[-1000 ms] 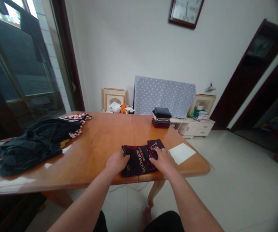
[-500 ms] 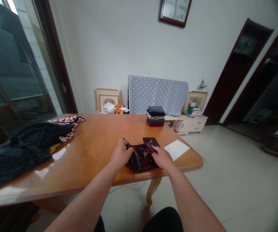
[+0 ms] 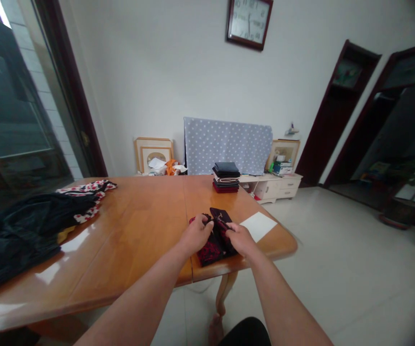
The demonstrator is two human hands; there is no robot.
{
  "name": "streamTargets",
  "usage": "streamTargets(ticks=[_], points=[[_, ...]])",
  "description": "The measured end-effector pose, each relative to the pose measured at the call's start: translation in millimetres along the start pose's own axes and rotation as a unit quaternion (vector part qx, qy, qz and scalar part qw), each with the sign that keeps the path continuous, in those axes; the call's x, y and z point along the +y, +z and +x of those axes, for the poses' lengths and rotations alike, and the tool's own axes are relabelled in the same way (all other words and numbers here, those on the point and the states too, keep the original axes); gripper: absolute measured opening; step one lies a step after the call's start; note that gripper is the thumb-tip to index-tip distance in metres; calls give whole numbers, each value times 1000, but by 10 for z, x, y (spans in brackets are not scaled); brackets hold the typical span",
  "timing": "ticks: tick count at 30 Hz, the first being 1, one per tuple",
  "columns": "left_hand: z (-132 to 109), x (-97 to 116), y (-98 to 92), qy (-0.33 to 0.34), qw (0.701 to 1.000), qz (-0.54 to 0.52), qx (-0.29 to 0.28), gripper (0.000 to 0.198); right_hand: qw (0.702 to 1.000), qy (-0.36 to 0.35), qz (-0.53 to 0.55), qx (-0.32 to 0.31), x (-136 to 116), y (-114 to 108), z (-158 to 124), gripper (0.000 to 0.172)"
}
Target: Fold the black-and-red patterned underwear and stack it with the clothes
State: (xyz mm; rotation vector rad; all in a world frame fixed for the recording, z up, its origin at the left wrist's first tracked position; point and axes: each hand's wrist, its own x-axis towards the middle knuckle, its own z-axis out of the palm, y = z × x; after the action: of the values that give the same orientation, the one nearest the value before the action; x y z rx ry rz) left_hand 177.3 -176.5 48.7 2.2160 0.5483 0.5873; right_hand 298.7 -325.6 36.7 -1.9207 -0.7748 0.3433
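Note:
A dark garment with red patterning (image 3: 211, 249) lies partly folded near the front edge of the wooden table (image 3: 150, 216). My left hand (image 3: 196, 234) pinches a raised edge of it, fingers closed. On the other side, my right hand (image 3: 241, 239) grips another edge of the same cloth. The two held edges are close together, lifted above the rest. A flat dark folded part with a small light mark shows just behind the hands. What kind of garment it is, I cannot make out.
Toward the table's far edge stands a stack of folded clothes (image 3: 226, 178). A white sheet (image 3: 258, 226) lies right of my right hand. Loose dark clothes (image 3: 20, 226) and a red-and-white patterned cloth (image 3: 92, 192) are heaped at left. Behind is a low white cabinet (image 3: 279, 188).
My left hand has carried its edge rightward, toward my right hand. The lettered side is turned over and red patterning now shows. The camera view has shifted slightly.

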Motion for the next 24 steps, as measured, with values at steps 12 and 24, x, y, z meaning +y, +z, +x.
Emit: streamTargets(ticks=[12,24], points=[[-323,-131,179,171,948,266,-40,50,997,11,77,8,69,-8,23,39],[-642,-196,150,130,972,196,16,93,969,64,235,41,120,-69,-20,42]])
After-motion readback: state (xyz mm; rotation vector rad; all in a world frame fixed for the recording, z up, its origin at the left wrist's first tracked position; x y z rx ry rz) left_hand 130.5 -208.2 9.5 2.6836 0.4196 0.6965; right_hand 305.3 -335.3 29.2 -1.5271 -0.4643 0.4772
